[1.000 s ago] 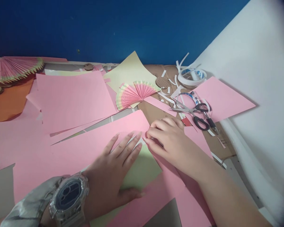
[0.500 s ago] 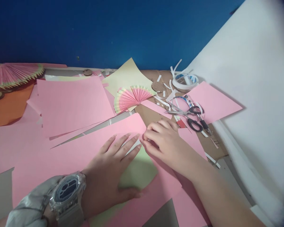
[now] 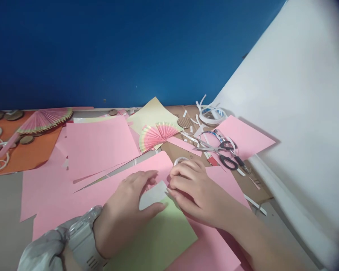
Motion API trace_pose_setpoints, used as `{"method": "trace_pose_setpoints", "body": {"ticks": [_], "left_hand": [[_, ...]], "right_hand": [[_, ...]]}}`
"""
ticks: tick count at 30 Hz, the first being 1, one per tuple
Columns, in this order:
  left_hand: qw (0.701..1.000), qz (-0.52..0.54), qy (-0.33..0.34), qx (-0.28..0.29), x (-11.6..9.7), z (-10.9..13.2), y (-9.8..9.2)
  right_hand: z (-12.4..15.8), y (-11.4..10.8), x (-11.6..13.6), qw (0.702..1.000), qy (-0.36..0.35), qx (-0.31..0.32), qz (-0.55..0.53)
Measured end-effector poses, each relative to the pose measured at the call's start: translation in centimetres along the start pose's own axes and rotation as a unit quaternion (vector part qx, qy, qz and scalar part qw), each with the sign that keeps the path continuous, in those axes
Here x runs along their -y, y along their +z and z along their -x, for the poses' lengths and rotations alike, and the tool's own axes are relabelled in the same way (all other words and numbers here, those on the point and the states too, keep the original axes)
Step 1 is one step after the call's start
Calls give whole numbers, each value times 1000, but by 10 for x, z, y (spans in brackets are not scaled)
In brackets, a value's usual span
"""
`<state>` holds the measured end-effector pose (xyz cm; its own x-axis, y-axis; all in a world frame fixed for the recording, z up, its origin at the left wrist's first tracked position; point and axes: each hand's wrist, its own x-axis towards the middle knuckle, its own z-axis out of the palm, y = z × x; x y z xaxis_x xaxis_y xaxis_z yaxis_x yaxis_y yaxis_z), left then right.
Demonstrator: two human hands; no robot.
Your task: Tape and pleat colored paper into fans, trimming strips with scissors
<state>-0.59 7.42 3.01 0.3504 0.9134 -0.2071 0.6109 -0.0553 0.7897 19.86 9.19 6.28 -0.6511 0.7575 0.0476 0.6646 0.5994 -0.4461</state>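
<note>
A pale green sheet (image 3: 164, 233) lies on a large pink sheet (image 3: 101, 192) right in front of me. Its far corner is turned up and shows a whitish side (image 3: 151, 195). My left hand (image 3: 124, 214), with a watch and a grey sleeve at the wrist, is curled with thumb and fingers pinching that corner. My right hand (image 3: 193, 190) sits just to the right, fingers bent and fingertips pressed together on the same corner's edge. The two hands nearly touch.
Scissors (image 3: 228, 158) and a tape roll (image 3: 211, 114) lie among white paper strips at the back right. A folded pink fan (image 3: 156, 135) rests on a yellow sheet; another fan (image 3: 45, 118) lies on orange paper (image 3: 31, 150). A white board (image 3: 285, 113) leans at the right.
My left hand went from flat and spread on the paper to curled, pinching up the green sheet's corner. The view tilted up, so everything sits lower in the picture.
</note>
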Motion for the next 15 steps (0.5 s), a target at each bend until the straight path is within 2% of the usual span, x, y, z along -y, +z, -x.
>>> {"method": "trace_pose_setpoints", "body": {"ticks": [3,7,11,15], "left_hand": [[999,-34,1,20,-4,-3,-2],[997,-76,6,19,-6,-5,-1],[995,-81,38,45,-4,-4,0],[995,-74,36,62,-3,-2,-1]], "right_hand": [[0,0,0,1000,3,2,-4],[-1,-2,-1,1000,16,3,2],[-1,-6,-3,999,28,18,-2],[-1,-7,-5,999,41,35,1]]}}
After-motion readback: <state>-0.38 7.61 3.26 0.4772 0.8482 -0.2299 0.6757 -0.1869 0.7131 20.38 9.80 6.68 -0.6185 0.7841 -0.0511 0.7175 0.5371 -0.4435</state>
